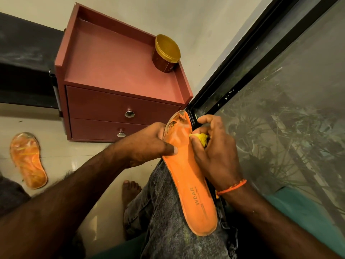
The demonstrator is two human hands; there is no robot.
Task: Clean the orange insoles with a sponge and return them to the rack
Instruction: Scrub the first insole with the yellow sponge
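Far left, the second insole (28, 160) waits on the floor (61, 146). Left hand (149, 144) pinches the worn toe of the orange insole (190, 184), which lies along the thigh. Right hand (212, 146) clutches the yellow sponge (201, 137) against its edge. Scrubbing underway; next, probably, firm strokes toward the heel.

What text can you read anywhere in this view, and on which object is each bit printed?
"WEAR" is printed in dark letters on the heel half of the orange insole held on the lap.
The label on the gold-lidded jar on the red drawer unit has print, too small and blurred to read.
The second insole on the floor shows no legible text.
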